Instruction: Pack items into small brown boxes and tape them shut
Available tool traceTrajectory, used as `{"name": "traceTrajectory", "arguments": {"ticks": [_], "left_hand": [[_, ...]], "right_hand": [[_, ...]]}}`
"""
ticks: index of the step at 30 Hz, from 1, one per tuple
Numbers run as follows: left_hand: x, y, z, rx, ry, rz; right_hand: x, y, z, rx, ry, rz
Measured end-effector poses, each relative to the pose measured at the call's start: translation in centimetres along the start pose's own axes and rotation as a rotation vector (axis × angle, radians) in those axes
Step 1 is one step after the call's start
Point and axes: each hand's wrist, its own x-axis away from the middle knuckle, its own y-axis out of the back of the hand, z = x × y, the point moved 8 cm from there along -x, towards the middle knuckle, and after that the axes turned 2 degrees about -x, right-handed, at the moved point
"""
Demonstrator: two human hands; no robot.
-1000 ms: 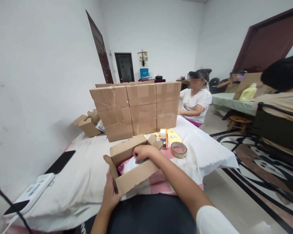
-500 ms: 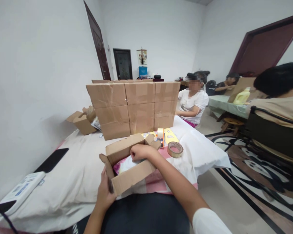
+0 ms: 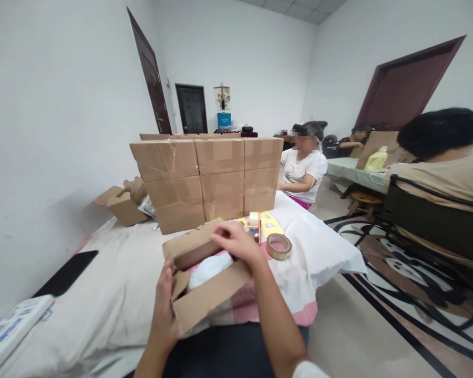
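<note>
homelike workroom with stacked cartons (image 3: pixel 223 194), packing tape (image 3: pixel 279 255)

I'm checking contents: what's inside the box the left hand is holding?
The box holds a white bundle with pink showing beside it. Whatever lies beneath is covered, and the right hand partly hides one end.

The stack of cardboard boxes (image 3: pixel 220 184) walls off the middle toward the surface's far edge. A broad lane of tablecloth (image 3: pixel 118 283) runs between the open box (image 3: pixel 211 296) and the black slab (image 3: pixel 69 273) by the left edge. Rightward, the tape dispenser (image 3: pixel 256 227) and tape roll (image 3: pixel 278 256) obstruct; past them, room extends to the right corner. The right hand (image 3: pixel 236 239) partly blocks the open box's mouth.
</note>
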Motion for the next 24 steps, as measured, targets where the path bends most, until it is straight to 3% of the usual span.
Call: {"name": "traceTrajectory", "arguments": {"ticks": [3, 5, 8, 10, 18, 21, 24], "left_hand": [[-1.0, -0.2, -1.0, -0.058, -0.101, 0.013], [-1.3, -0.3, -1.8, -0.095, -0.184, 0.050], [-1.5, -0.3, -2.8, -0.114, -0.256, 0.097], [-1.7, -0.1, -3.4, -0.107, -0.257, 0.091], [-3.1, 0.2, -3.3, -0.047, -0.107, 0.058], [-3.4, 0.7, -2.3, 0.018, 0.034, -0.018], [-3.5, 0.7, -2.2, 0.088, 0.083, -0.051]], "right_hand": [[4.0, 5.1, -3.8, -0.014, -0.225, -0.507], [5.7, 5.9, -6.9, -0.039, -0.350, -0.630], [5.5, 4.2, -9.9, -0.152, -0.404, -0.514], [4.7, 2.6, -10.2, -0.204, -0.389, -0.398], [3.6, 0.1, -5.8, -0.359, -0.226, -0.208], [3.9, -0.1, -5.8, -0.242, -0.244, -0.147], [4.3, -0.1, -6.2, -0.175, -0.243, -0.127]]}}
